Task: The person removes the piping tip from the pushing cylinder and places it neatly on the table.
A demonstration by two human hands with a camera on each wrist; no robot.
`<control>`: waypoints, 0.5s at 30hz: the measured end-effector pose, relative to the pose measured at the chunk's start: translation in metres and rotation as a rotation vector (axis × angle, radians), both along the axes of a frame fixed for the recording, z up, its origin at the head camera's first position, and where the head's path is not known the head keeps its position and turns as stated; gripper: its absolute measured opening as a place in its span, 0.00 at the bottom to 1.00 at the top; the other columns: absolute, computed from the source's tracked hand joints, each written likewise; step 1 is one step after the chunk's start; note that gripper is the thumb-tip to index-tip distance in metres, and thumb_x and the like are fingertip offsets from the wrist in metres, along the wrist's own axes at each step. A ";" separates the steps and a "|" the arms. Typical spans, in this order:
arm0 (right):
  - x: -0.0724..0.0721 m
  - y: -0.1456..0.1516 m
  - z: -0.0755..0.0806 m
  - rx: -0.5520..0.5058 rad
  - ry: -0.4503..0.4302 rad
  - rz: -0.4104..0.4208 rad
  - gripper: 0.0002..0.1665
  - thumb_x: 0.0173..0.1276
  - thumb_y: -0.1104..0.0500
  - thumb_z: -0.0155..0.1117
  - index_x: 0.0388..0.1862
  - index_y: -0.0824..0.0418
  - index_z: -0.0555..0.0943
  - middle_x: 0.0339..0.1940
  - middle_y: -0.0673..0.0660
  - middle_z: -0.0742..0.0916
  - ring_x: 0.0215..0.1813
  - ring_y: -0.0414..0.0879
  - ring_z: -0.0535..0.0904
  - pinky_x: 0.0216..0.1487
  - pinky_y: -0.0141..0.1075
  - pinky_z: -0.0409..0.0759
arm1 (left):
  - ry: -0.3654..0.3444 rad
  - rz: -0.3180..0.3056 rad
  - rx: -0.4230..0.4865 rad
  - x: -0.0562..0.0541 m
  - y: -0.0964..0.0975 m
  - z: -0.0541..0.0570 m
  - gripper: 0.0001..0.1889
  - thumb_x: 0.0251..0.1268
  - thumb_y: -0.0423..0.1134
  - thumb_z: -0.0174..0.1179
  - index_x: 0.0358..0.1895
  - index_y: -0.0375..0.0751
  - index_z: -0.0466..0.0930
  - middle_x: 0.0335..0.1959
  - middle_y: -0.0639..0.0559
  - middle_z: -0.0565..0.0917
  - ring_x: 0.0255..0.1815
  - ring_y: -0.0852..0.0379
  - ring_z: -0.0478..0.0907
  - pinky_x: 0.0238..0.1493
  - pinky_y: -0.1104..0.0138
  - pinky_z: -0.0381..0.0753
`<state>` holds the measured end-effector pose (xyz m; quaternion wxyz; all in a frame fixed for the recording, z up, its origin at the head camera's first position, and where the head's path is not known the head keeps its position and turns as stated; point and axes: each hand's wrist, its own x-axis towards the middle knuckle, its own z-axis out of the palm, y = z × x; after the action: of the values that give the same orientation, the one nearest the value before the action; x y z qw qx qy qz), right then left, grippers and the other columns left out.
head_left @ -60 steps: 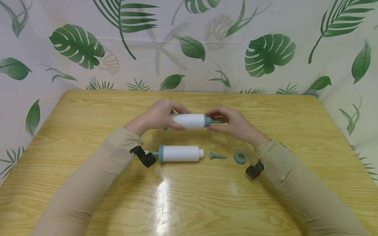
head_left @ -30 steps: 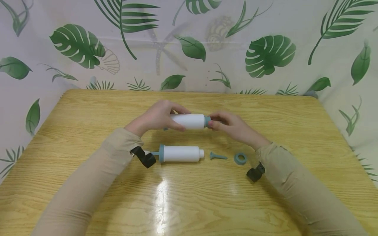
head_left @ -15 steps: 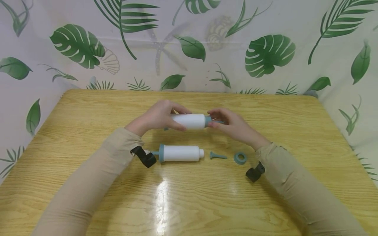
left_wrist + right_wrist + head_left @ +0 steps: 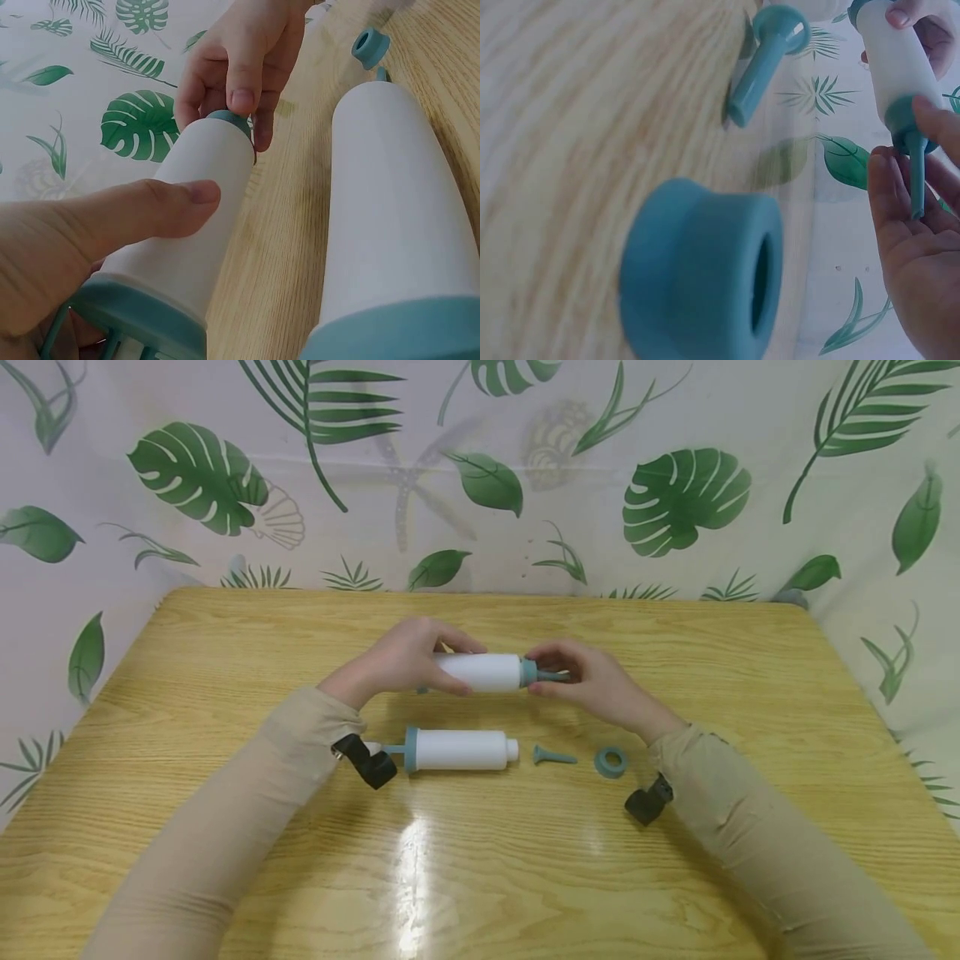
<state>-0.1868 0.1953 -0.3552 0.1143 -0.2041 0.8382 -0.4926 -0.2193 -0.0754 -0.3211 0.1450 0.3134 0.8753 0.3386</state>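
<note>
My left hand (image 4: pixel 405 656) holds a large white plastic syringe (image 4: pixel 487 672) level above the table, its thumb across the barrel in the left wrist view. The syringe's teal flange (image 4: pixel 146 315) and plunger rods lie at the left hand's palm side. At the other end my right hand (image 4: pixel 600 685) has its thumb and fingertips round the teal screw ring (image 4: pixel 904 120). A thin teal nozzle (image 4: pixel 917 176) sticks out of that ring, between the right hand's fingers and over its palm.
Nearer to me a second white syringe (image 4: pixel 461 750) lies on the wooden table (image 4: pixel 480 877). To its right lie a loose teal nozzle (image 4: pixel 555 757) and a loose teal ring (image 4: pixel 601 764). Behind the table hangs a leaf-patterned cloth (image 4: pixel 570 410).
The right hand's fingers have turned about the screw ring, closing over the nozzle and then spreading again so it shows. The held syringe has shifted slightly toward me; the left hand keeps its grip.
</note>
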 end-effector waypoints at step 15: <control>0.000 0.004 -0.002 0.002 -0.042 0.021 0.24 0.69 0.52 0.62 0.60 0.62 0.75 0.52 0.58 0.82 0.52 0.48 0.79 0.53 0.41 0.78 | -0.030 0.017 0.002 0.001 -0.001 0.000 0.28 0.45 0.44 0.76 0.55 0.48 0.82 0.48 0.55 0.84 0.40 0.55 0.79 0.42 0.63 0.78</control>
<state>-0.1871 0.1997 -0.3567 0.1375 -0.2025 0.8340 -0.4945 -0.2185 -0.0766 -0.3207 0.1549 0.3011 0.8752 0.3454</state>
